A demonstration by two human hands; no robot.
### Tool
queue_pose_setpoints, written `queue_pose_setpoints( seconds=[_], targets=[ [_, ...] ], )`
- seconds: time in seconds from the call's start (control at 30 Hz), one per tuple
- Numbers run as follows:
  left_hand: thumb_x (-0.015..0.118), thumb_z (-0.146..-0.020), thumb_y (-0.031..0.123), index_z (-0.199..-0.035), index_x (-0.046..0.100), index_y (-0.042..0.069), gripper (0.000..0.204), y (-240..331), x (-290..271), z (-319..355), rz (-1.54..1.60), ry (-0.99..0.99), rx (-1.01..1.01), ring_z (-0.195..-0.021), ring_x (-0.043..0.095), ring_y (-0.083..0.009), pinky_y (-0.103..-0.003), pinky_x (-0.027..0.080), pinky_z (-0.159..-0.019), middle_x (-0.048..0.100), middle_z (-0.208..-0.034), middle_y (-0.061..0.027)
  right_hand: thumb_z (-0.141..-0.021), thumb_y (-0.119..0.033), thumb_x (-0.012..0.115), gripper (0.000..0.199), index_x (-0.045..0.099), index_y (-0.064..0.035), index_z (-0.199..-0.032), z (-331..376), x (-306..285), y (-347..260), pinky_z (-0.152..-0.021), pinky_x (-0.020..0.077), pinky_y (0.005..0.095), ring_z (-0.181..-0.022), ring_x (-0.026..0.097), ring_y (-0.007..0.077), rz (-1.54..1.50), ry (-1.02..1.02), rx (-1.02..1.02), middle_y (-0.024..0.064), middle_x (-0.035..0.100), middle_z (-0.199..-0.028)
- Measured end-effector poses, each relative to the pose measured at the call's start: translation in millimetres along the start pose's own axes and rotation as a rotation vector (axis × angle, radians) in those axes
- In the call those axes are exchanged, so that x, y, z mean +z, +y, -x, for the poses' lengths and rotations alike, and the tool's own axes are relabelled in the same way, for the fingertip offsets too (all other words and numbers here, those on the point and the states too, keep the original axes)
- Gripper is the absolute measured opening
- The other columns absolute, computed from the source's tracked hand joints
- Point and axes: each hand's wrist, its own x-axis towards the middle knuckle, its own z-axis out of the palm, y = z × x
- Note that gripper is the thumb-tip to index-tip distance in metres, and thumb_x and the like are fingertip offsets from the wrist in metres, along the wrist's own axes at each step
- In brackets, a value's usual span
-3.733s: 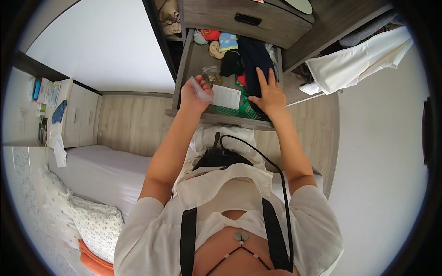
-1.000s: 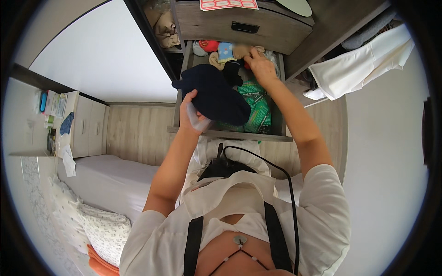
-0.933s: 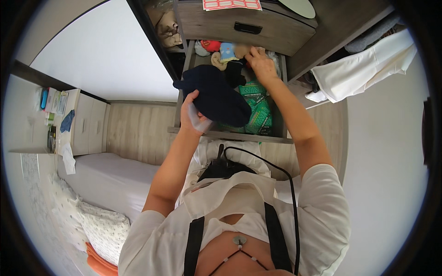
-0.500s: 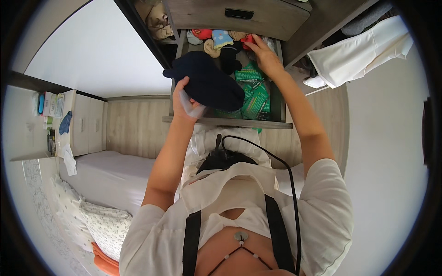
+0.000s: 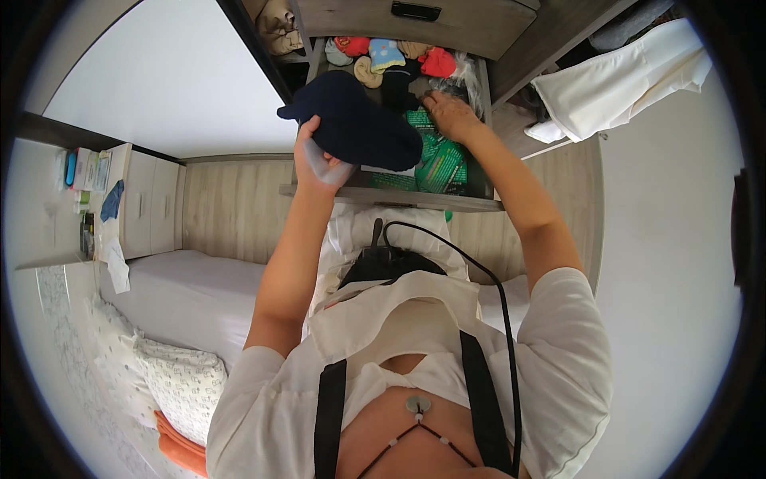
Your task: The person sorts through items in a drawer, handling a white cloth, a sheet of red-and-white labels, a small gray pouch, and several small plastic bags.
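Note:
My left hand point(image 5: 319, 160) grips a dark navy folded cloth point(image 5: 355, 120), thumb on its near side, above the left part of an open drawer point(image 5: 375, 194). A strip of translucent plastic point(image 5: 331, 169) lies across that palm. Inside the drawer, my right hand point(image 5: 451, 117) is palm down, fingers pointing left and resting by the far end of some green printed packets point(image 5: 441, 164). Nothing shows in its grasp. Beyond its fingers lies a black cloth bundle point(image 5: 399, 84). Along the back sit a red bundle point(image 5: 437, 61), a blue patterned sock bundle point(image 5: 386, 55) and a beige rolled one point(image 5: 368, 73).
A closed drawer point(image 5: 419, 20) with a black handle overhangs the back of the open one. White clothing point(image 5: 622, 80) hangs at the right. A black cable point(image 5: 499, 287) runs over my front. A bed point(image 5: 191, 295) lies at lower left, beside a white cabinet point(image 5: 152, 207).
My right hand has left the red bundle at the back right and come nearer, onto the green packets. The red bundle stays in the drawer. My left hand keeps the navy cloth.

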Motion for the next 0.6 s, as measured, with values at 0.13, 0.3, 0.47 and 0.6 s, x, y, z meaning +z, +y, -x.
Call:
queue_pose_setpoints(
  seconds=[0.13, 0.3, 0.47, 0.6],
  targets=[
    [0.041, -0.085, 0.025, -0.092, 0.056, 0.003, 0.028, 1.2, -0.3, -0.3, -0.032, -0.009, 0.023, -0.028, 0.028, -0.0097, -0.019, 0.040, -0.037, 0.051, -0.053, -0.0010, -0.084, -0.023, 0.046, 0.033, 0.049, -0.0086, -0.114, 6.9, -17.0, -2.6, -0.091, 0.0357, 0.0399, -0.102, 0.052, 0.0285, 0.166, -0.186, 0.093, 0.0109, 0.052, -0.112],
    [0.039, -0.085, 0.026, -0.090, 0.057, 0.003, 0.029, -0.8, 6.0, 0.4, -0.020, 0.005, -0.016, -0.027, 0.028, -0.0117, -0.019, 0.041, -0.038, 0.040, -0.041, -0.0002, -0.082, -0.026, 0.052, 0.035, 0.050, -0.0109, -0.113, 36.2, -12.0, -1.3, -0.086, 0.0407, 0.0404, -0.105, 0.051, 0.0273, 0.217, -0.210, 0.012, 0.0105, 0.052, -0.112],
    [0.038, -0.085, 0.026, -0.090, 0.057, 0.003, 0.030, 3.7, -10.4, -7.1, -0.043, -0.110, -0.021, -0.026, 0.027, -0.0137, -0.022, 0.045, -0.045, 0.034, -0.037, -0.0003, -0.076, -0.023, 0.062, 0.042, 0.050, -0.0089, -0.113, 44.1, -32.0, -18.5, -0.084, 0.0436, 0.0400, -0.105, 0.051, 0.0307, -0.015, -0.369, -0.050, 0.0131, 0.048, -0.116],
    [0.042, -0.083, 0.026, -0.082, 0.055, 0.006, 0.024, 4.5, -10.6, -7.7, -0.056, -0.144, -0.020, -0.028, 0.028, -0.0134, -0.021, 0.042, -0.043, 0.033, -0.037, 0.0005, -0.076, -0.028, 0.063, 0.042, 0.052, -0.0073, -0.111, 38.5, -40.3, -20.6, -0.084, 0.0441, 0.0388, -0.103, 0.052, 0.0327, -0.132, -0.361, 0.075, 0.0154, 0.049, -0.115]
  ],
)
